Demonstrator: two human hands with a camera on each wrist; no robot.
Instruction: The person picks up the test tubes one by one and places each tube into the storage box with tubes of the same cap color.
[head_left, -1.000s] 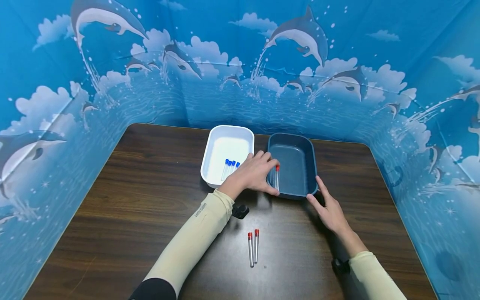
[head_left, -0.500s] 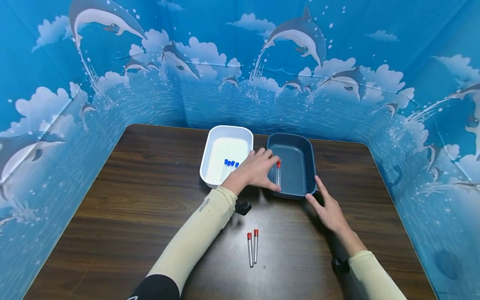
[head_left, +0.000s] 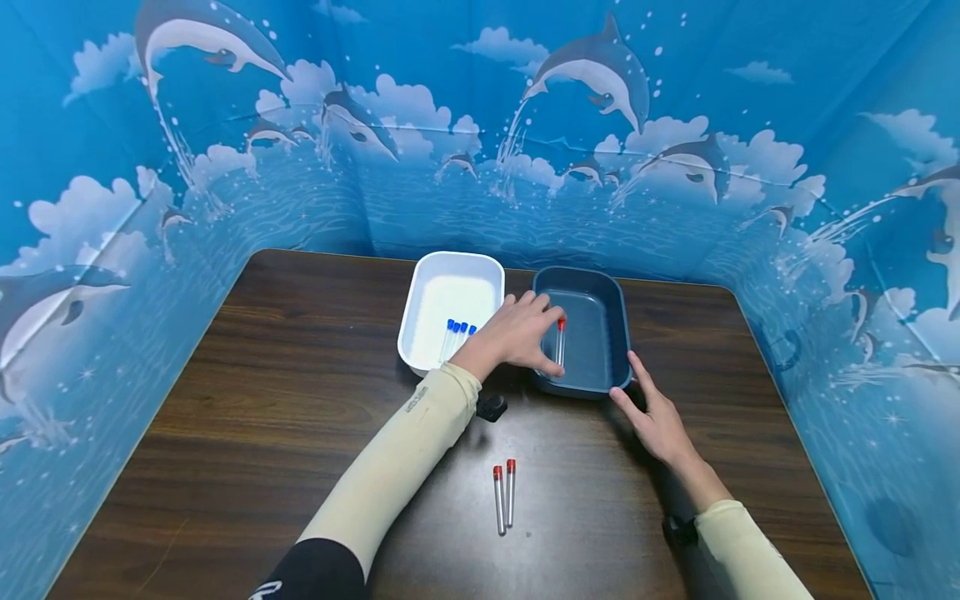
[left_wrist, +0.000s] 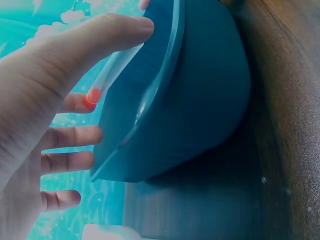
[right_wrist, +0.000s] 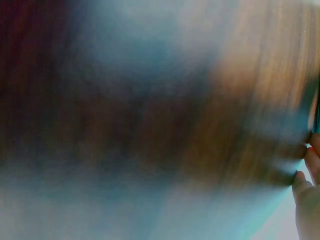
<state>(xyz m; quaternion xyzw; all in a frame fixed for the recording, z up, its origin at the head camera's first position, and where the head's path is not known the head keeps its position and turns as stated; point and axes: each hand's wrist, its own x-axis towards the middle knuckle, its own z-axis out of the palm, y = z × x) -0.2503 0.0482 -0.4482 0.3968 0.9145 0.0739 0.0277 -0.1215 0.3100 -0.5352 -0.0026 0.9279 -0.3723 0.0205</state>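
My left hand (head_left: 519,333) is over the left side of a dark blue-grey bin (head_left: 627,325). It holds a clear test tube (head_left: 560,346) with a red cap lengthwise between thumb and index finger. In the left wrist view, the index fingertip meets the red cap (left_wrist: 93,96) and the thumb lies along the tube; the other fingers are spread apart. My right hand (head_left: 660,425) touches the bin's near right corner with thumb and fingers extended. Two more red-capped test tubes (head_left: 499,504) lie side by side on the table in front.
A white bin (head_left: 407,329) stands left of the dark one, with several blue-capped test tubes (head_left: 456,329) inside, partly hidden by my left hand. Both are near the back edge of the brown wooden table (head_left: 300,375). A dolphin-print curtain (head_left: 420,192) surrounds the table.
My left hand has shifted slightly right and away from me, carrying the red-capped test tube farther over the dark bin. The right hand stays at the corner.
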